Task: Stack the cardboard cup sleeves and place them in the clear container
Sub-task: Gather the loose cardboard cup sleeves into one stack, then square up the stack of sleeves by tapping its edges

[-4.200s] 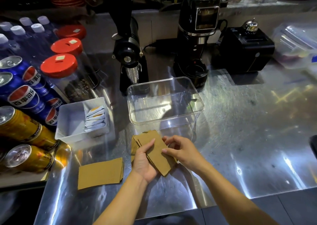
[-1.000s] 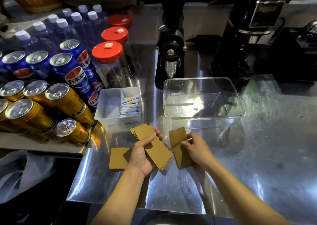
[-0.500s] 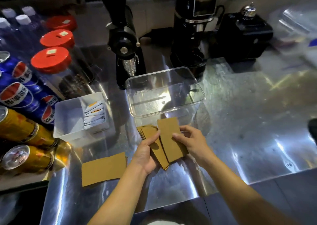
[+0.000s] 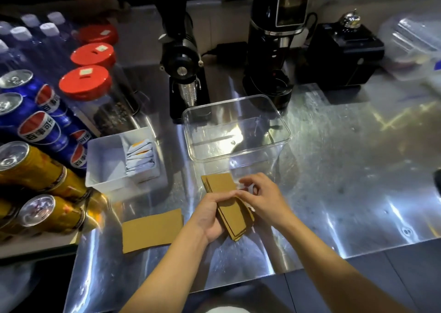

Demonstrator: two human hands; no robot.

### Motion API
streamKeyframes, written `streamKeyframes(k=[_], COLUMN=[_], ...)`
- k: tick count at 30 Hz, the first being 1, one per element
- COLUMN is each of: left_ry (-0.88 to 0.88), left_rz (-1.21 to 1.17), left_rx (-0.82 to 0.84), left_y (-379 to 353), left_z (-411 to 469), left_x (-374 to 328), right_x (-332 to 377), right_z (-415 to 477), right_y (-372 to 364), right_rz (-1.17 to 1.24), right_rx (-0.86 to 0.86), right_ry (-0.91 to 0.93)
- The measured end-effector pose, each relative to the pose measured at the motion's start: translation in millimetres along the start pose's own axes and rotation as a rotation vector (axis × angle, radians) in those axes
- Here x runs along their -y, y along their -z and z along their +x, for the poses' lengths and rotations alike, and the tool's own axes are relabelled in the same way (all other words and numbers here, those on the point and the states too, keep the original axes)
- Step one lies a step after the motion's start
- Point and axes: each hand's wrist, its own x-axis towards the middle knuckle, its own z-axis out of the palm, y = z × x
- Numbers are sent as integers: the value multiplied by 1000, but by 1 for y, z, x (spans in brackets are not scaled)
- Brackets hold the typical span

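Observation:
A stack of flat brown cardboard cup sleeves [image 4: 231, 213] sits in my left hand [image 4: 209, 217], thumb pressed across its top. My right hand [image 4: 261, 197] rests on the stack's right edge, fingers curled over it. Just beyond both hands stands the clear container [image 4: 236, 128], a rectangular plastic box with nothing inside. One more sleeve [image 4: 152, 229] lies flat on the steel counter to the left of my left hand, apart from it.
A white tray [image 4: 105, 160] with paper sachets stands left of the container. Soda cans [image 4: 35, 126] and red-lidded jars [image 4: 86, 81] crowd the left side. Two black grinders [image 4: 183, 60] and a black box [image 4: 346, 50] line the back. The counter's front edge [image 4: 262, 279] is near.
The sleeve my right hand carried now lies on the stack in my left hand. My right hand has shifted to the stack's right edge. The camera has swung a little.

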Motion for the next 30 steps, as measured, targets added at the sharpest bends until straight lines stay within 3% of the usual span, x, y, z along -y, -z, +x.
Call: streamKeyframes(k=[2,6,8,13,16,20,23,27,30], left_ry=[38,74,76,67,56,-201,-349,-472,-518], left_rz=[125,396,484,728,887,1087,1006,718,497], left_rx=[-33,35,47,112,106,-202,-358,-316,-271], left_y=[3,5,3,4,11,23,25,18,12], left_z=[-5,-16,-20,-20,-17,-10,-1,6,10], left_x=[-5,-14,-16,-19,-20,-13,-4,14,28], right_x=[3,15,19,17,6,-19,-33,-44,-43], right_z=[5,15,18,20,20,19,12,-3,-11], right_y=[8,18,18,25,34,44,40,20,-3], right_rz=[44,80,60,33,82,212,253,451,715], right_rx=[38,378,460,486,393,209,80,6,-104], right_ry=[52,99,118,128,78,-1,-31,-86,-269])
